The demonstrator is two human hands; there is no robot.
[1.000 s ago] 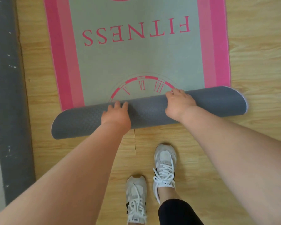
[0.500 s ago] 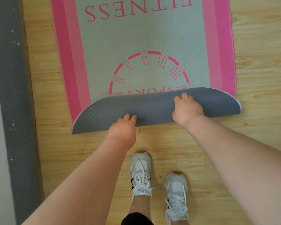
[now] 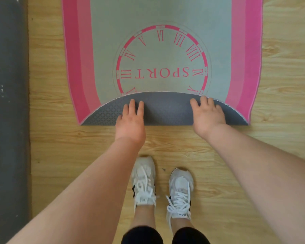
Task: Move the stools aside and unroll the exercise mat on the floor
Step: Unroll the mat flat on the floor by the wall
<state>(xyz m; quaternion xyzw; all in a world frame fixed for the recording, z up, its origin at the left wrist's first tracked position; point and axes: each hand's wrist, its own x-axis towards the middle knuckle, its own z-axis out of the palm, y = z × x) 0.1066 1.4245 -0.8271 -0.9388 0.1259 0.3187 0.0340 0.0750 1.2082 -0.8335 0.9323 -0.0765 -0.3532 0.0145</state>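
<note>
The exercise mat lies flat on the wooden floor, grey-green with pink side bands and a pink clock face reading SPORT. Its near end still curls over, showing the dark grey textured underside. My left hand presses on that curl left of centre with straight fingers. My right hand presses on it right of centre, fingers spread. No stools are in view.
Light wooden floor surrounds the mat. A dark grey strip runs along the left edge of the view. My feet in white sneakers stand just behind the mat's near end.
The roll has unwound toward me: the clock face and SPORT lettering are now uncovered, and only a low curl is left under my hands. My feet have stepped back.
</note>
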